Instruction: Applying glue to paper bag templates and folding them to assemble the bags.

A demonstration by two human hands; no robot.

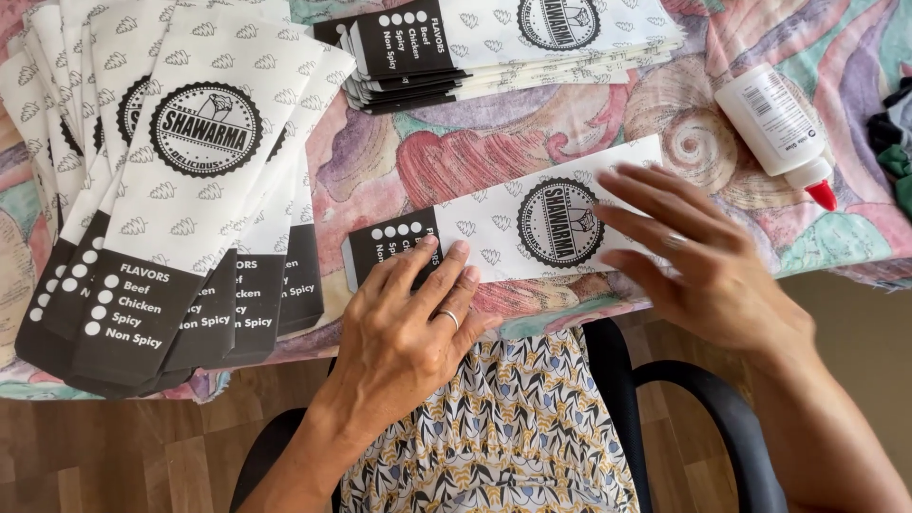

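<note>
White-and-black paper sleeve (513, 223) mid-table, fanned stacks left (180, 180) and top (503, 43), white glue bottle (774, 123) right.

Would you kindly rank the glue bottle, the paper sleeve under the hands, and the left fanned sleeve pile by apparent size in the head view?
1. left fanned sleeve pile
2. paper sleeve
3. glue bottle

We seem to be in a home used as a small craft workspace: a table under a swirly pastel patterned cloth (532, 133), wood-plank flooring (123, 456), a black office chair (703, 408), a glue bottle (777, 123), and fanned stacks of printed paper food sleeves (180, 180) laid out by hand.
</note>
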